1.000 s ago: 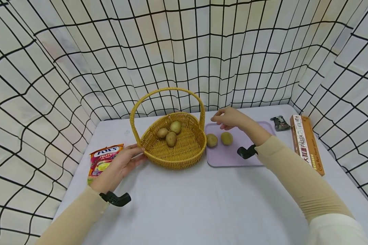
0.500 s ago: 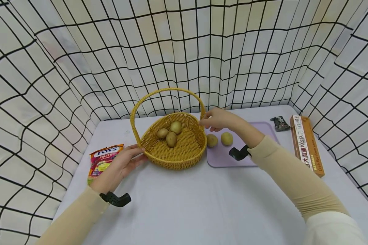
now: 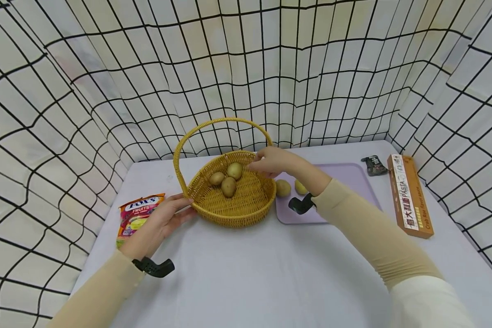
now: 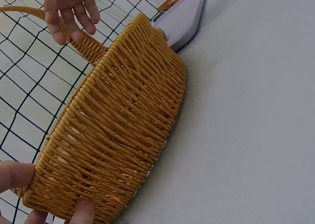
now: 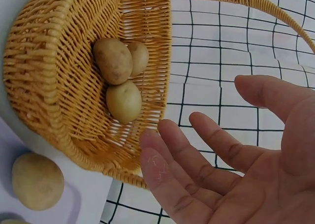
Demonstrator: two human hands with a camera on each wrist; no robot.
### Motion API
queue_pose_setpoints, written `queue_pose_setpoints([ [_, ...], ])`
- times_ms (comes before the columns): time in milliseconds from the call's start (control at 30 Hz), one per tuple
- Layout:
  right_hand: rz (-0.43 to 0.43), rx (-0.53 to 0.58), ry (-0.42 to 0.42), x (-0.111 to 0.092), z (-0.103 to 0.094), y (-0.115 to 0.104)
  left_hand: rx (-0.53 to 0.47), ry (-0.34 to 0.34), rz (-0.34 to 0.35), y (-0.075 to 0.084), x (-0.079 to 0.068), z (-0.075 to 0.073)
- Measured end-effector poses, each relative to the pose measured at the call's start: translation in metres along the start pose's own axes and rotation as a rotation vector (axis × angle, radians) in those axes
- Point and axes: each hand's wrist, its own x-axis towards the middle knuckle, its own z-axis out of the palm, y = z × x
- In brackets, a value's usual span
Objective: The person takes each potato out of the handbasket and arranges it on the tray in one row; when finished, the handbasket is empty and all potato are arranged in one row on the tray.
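A yellow wicker basket (image 3: 233, 221) with a tall hoop handle stands on the table, holding three potatoes (image 3: 228, 187) grouped toward its left and back. My left hand (image 3: 164, 221) grips the basket's left side, thumb at the rim and fingers against the outer wall in the left wrist view. Over the basket's right rim, beside the handle, reaches my right hand (image 3: 276, 161). Its fingers are loosely spread and hold nothing in the right wrist view, with the potatoes (image 5: 124, 102) beyond the fingertips. Two more potatoes (image 3: 283, 187) lie on a lilac tray (image 3: 354, 175), one partly hidden by the right arm.
A red Fox's candy bag (image 3: 137, 216) lies left of the basket, partly under the left forearm. Behind the tray's right corner is a small black packet (image 3: 374, 165), and a pasta box (image 3: 411, 196) lies at the right. Black netting over white cloth walls surrounds the table.
My right hand has moved left from above the tray, past the handle, to over the basket's right part. The left hand and the basket have stayed in place.
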Motion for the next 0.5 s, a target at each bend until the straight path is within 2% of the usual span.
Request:
queue_pose_setpoints([
  [233,0.011,0.034,-0.018,0.021,0.013,-0.007,-0.004,-0.003,0.005,0.001,-0.001,-0.001],
  [500,0.070,0.110,-0.029,0.036,0.023,-0.012,0.000,0.000,0.009,0.000,0.003,-0.002],
])
